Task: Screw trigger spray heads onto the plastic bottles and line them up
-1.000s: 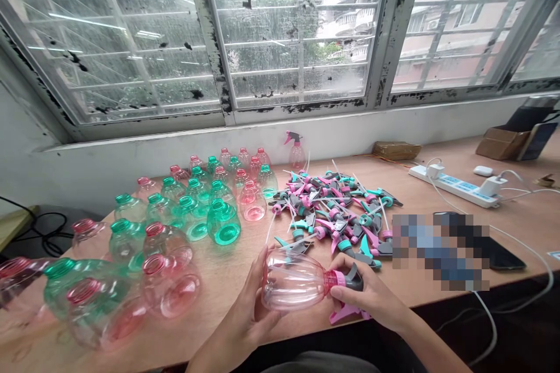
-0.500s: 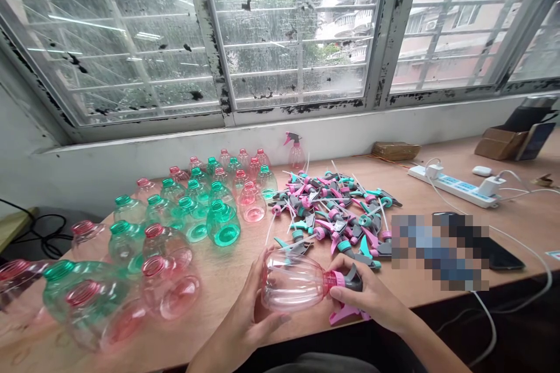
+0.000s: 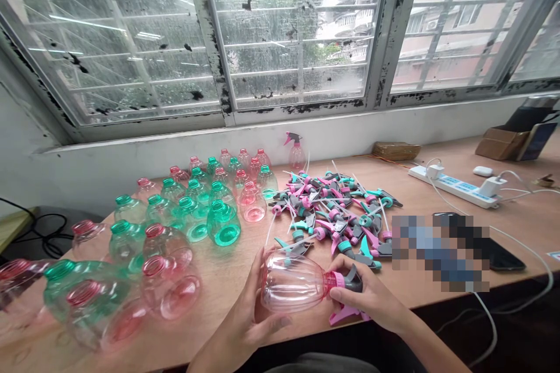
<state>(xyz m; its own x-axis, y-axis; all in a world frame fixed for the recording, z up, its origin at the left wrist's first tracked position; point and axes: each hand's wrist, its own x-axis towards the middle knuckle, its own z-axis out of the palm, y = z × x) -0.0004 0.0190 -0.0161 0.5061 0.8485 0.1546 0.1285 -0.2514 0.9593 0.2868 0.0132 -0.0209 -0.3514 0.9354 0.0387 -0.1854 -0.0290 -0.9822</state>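
My left hand (image 3: 249, 317) wraps round the body of a clear pink plastic bottle (image 3: 293, 282) held on its side near the table's front edge. At the bottle's neck, my right hand (image 3: 371, 300) grips a grey and pink trigger spray head (image 3: 350, 288), whose pink lever sticks out below my fingers. Just beyond lies a pile of loose pink, teal and grey spray heads (image 3: 336, 207). To the left stand several open pink and green bottles (image 3: 210, 210).
One pink bottle with its sprayer fitted (image 3: 296, 151) stands by the wall under the window. To the right are a white power strip (image 3: 459, 186) with cables, a dark phone (image 3: 503, 253), a cardboard box (image 3: 501, 143) and a brown packet (image 3: 396, 150). The wooden table (image 3: 227, 280) ends near me.
My left thumb has shifted slightly along the bottle's underside. Otherwise the bottle, spray head and both hands stay where they were.
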